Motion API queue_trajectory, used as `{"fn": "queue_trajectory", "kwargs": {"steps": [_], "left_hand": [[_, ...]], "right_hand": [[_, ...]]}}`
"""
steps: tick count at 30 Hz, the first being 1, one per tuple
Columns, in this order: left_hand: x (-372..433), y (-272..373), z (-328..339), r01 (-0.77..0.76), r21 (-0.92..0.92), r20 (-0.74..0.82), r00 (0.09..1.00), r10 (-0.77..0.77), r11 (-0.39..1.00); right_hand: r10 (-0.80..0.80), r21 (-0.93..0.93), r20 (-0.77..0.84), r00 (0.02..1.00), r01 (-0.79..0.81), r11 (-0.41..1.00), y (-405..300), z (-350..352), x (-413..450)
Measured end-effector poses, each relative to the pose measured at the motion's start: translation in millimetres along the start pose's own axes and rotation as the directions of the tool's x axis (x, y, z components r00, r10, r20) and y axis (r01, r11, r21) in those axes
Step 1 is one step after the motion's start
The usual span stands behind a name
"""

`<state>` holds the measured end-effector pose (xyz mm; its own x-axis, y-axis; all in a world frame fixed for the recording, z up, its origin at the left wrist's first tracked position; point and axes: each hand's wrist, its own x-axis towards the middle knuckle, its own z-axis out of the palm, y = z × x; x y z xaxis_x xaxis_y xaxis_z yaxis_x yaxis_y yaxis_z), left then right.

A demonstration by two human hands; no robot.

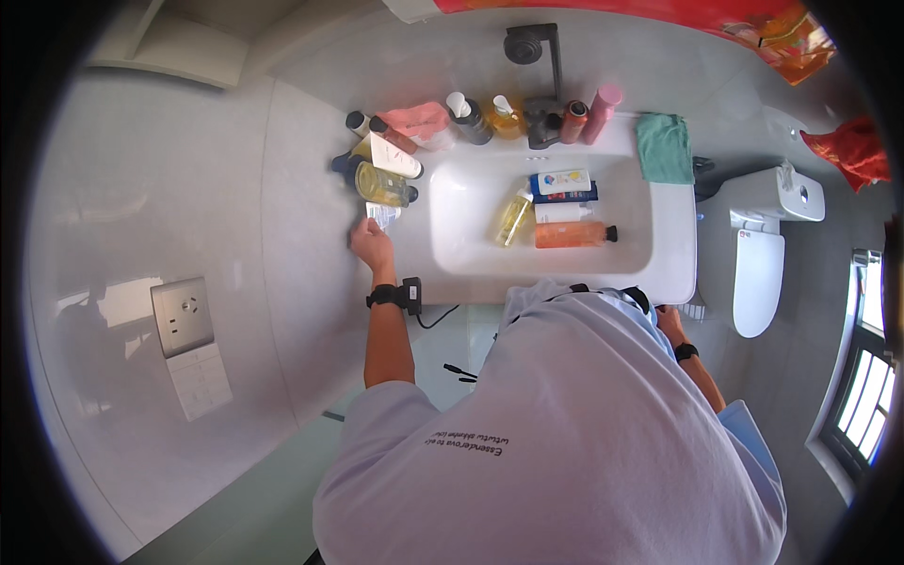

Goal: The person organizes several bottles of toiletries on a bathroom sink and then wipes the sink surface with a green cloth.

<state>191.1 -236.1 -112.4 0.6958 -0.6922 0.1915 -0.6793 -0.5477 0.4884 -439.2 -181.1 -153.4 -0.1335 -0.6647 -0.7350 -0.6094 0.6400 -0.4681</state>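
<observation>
At the left end of the white washbasin counter, my left hand [371, 242] has its fingers on a small white item [383, 213] bearing print. Just beyond it lie a yellow-green bottle [381, 185] and a white squeeze tube [395, 156]. My right hand [667, 318] is low beside the basin's right front corner, mostly behind the shirt; whether it holds anything is hidden. In the basin [459, 247] lie an orange bottle [571, 234], a yellow pump bottle [515, 220], a white pump bottle [558, 212], and a white bottle [563, 182] overlapping a dark blue one [583, 192].
Along the back rim stand a dark pump bottle [473, 123], an amber pump bottle [505, 121], a black faucet [542, 126], a red can [574, 121] and a pink bottle [603, 113]. A green cloth [664, 150] lies at right, near a toilet [759, 282]. A pink pouch [421, 126] is at back left.
</observation>
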Motion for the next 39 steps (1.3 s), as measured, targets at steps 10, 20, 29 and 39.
{"fn": "queue_trajectory", "kwargs": {"steps": [10, 20, 29, 39], "left_hand": [[-2.9, 33.8, 17.0, 0.052, -0.025, 0.007, 0.999, -0.052, 0.998], [-14.2, 27.6, 24.2, 0.274, -0.128, -0.078, 0.955, -0.285, 0.953], [-7.9, 2.6, 44.9, 0.499, -0.374, 0.324, 0.860, -0.395, 0.781], [-19.6, -7.2, 92.1, 0.437, -0.610, 0.323, 0.899, -0.296, 0.661]], "right_hand": [[-0.014, -0.025, -0.067, 0.998, 0.013, 1.000, 30.9, 10.1, 1.9], [-0.042, -0.054, -0.070, 0.997, 0.038, 0.998, 53.0, 18.0, 11.7], [-0.002, 0.051, -0.027, 1.000, 0.003, 0.999, 27.5, 11.5, 5.0], [0.003, 0.058, -0.042, 0.999, 0.000, 0.998, 27.2, 10.6, -1.1]]}}
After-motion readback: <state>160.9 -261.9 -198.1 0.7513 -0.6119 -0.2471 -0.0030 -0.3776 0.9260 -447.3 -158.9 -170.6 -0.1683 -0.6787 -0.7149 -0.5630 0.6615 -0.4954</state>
